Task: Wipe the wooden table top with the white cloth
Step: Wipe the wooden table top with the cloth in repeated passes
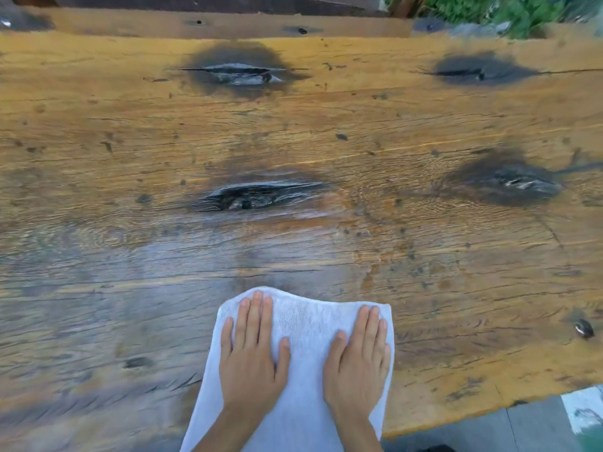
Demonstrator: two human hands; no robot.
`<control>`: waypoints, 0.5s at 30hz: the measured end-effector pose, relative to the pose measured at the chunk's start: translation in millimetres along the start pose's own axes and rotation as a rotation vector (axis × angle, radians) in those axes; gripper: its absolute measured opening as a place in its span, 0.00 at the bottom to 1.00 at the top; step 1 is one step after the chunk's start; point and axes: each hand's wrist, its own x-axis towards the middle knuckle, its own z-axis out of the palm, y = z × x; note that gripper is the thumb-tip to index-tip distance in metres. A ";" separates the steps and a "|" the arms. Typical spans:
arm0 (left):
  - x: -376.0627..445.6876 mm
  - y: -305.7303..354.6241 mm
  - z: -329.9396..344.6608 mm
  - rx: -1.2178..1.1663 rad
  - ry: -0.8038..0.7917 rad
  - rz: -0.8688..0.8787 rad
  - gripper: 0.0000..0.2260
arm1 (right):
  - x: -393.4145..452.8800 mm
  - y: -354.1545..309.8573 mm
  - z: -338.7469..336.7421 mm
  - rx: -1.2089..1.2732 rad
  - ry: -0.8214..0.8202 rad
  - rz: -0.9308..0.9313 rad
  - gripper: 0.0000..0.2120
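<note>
Two flat palms, left hand (249, 360) and right hand (359, 363), fingers straight and together, pressing white cloth (306, 324) onto near edge of wooden table top (326, 132), cloth hanging off toward camera. Four dark knots (large split one (257, 195) just beyond cloth), duller greyish sheen on wood around and left of cloth. Green plants (509, 11) past far right corner, grey paving (522, 425) below right edge.

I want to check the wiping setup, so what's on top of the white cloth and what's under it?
Both hands, left and right, press flat on the cloth. Under it lies the table, whose covered patch cannot be seen.
</note>
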 end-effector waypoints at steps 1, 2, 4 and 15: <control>3.8 0.4 1.5 0.009 0.011 -0.001 0.32 | 5.5 -2.1 1.7 -0.016 0.021 -0.001 0.31; 9.1 1.8 2.7 0.015 0.020 0.000 0.32 | 11.8 -3.5 3.6 -0.031 0.040 -0.002 0.31; 19.4 4.4 4.2 0.022 0.039 0.000 0.32 | 23.3 -4.9 7.0 -0.058 0.071 -0.017 0.31; 99.8 31.5 6.4 0.073 0.039 -0.013 0.33 | 114.0 -24.6 11.6 -0.119 0.109 -0.088 0.31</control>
